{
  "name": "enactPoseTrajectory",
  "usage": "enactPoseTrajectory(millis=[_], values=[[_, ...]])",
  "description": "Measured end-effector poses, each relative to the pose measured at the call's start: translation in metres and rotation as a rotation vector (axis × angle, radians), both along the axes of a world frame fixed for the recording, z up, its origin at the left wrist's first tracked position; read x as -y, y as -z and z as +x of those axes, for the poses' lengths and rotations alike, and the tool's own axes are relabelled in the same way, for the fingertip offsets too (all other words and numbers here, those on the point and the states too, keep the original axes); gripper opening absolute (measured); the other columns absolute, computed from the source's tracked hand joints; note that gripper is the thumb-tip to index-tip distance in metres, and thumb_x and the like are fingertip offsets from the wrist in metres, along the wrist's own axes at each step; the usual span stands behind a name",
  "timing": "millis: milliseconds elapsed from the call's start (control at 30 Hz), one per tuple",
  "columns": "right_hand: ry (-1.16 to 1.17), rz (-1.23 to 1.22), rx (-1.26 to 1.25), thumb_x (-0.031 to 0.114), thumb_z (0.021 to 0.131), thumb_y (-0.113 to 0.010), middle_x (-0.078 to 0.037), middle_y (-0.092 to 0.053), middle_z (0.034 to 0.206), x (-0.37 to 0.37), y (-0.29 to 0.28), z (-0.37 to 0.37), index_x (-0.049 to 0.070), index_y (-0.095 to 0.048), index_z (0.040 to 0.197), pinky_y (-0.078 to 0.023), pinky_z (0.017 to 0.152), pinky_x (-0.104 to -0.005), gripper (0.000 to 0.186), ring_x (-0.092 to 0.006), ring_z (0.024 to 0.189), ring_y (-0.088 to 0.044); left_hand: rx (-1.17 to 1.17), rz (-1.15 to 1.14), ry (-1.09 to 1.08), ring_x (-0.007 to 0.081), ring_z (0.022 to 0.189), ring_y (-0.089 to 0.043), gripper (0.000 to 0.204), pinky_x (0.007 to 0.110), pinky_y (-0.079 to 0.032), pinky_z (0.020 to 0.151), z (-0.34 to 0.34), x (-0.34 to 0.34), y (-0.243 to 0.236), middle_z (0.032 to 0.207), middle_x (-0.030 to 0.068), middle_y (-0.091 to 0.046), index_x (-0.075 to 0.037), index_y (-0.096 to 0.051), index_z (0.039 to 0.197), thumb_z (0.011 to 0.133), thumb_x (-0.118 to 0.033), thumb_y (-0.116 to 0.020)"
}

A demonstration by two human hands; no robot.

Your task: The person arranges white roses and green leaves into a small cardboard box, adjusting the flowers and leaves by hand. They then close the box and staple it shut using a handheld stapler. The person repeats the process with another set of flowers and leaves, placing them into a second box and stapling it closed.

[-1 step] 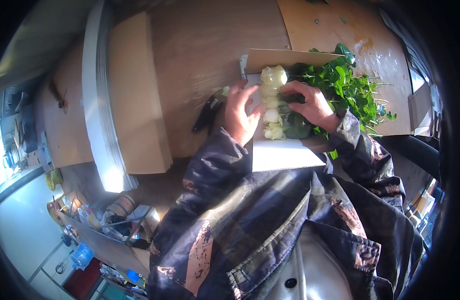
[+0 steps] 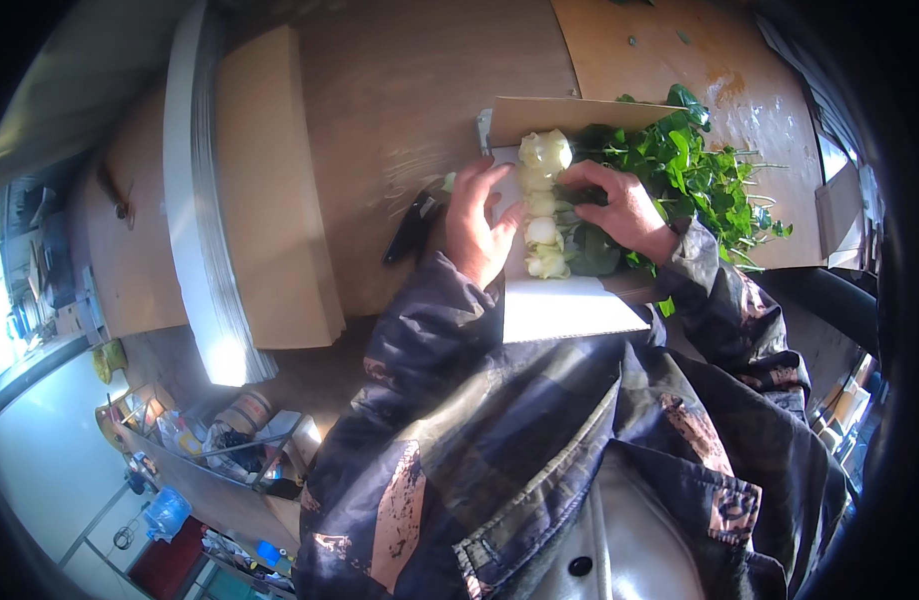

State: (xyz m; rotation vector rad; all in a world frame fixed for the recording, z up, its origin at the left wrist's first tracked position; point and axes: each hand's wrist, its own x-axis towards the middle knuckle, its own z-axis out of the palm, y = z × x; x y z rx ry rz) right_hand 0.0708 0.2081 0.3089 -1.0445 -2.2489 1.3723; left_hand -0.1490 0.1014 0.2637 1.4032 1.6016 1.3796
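Note:
White roses [image 2: 545, 150] lie in a column on a white sheet of cardboard [image 2: 569, 310] with an upright brown flap [image 2: 559, 115] behind them; their leafy green stems [image 2: 709, 170] spread rightward. My left hand [image 2: 477, 220] is at the cardboard's left edge beside the blooms, fingers apart and curved, with nothing visible held. My right hand [image 2: 611, 215] has its fingers bent into the roses just right of the blooms, gripping among them; the fingertips are partly hidden. A black object [image 2: 407, 232] lies left of my left hand.
A wooden worktable [image 2: 369, 110] carries a tall stack of flat cardboard [image 2: 254, 180] at the left. A wooden board [image 2: 679, 50] is at the back right. Below left, a cluttered shelf [image 2: 229, 440] holds several items, with a blue water jug [image 2: 164, 512] beyond it.

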Motion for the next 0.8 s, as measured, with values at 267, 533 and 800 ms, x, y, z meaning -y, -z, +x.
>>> enactPoseTrajectory(millis=[267,533,800], values=[[-0.024,0.028,-0.004,-0.01,0.08,-0.069,-0.013,-0.075,0.112,-0.001,0.004,0.002,0.005,-0.067,0.124,-0.057,0.096,-0.0367,0.047,-0.0252,0.109,-0.074,0.171,-0.14,0.081,0.0286,0.115,-0.066,0.062,0.038,-0.055,0.095,0.016,-0.024,0.012,0.125,0.0155,-0.066,-0.006,-0.056,0.132,0.078,0.001,-0.085],[-0.12,0.053,0.083,-0.007,0.081,-0.071,-0.014,-0.073,0.111,-0.015,-0.024,0.005,0.002,-0.068,0.124,-0.059,0.088,-0.0378,0.045,-0.0265,0.099,-0.074,0.165,-0.222,0.056,0.028,0.108,-0.069,0.059,0.037,-0.056,0.093,0.017,-0.024,0.011,0.123,0.015,-0.067,-0.005,-0.056,0.129,0.078,-0.002,-0.086],[-0.099,0.331,0.158,0.003,0.084,-0.074,-0.016,-0.072,0.114,-0.034,-0.046,-0.004,0.007,-0.068,0.125,-0.059,0.085,-0.0449,0.041,-0.0402,0.1,-0.071,0.031,-0.287,0.015,0.0245,0.104,-0.071,0.06,0.037,-0.059,0.09,0.016,-0.017,0.0,0.119,0.014,-0.069,0.0,-0.054,0.126,0.078,-0.006,-0.089]])
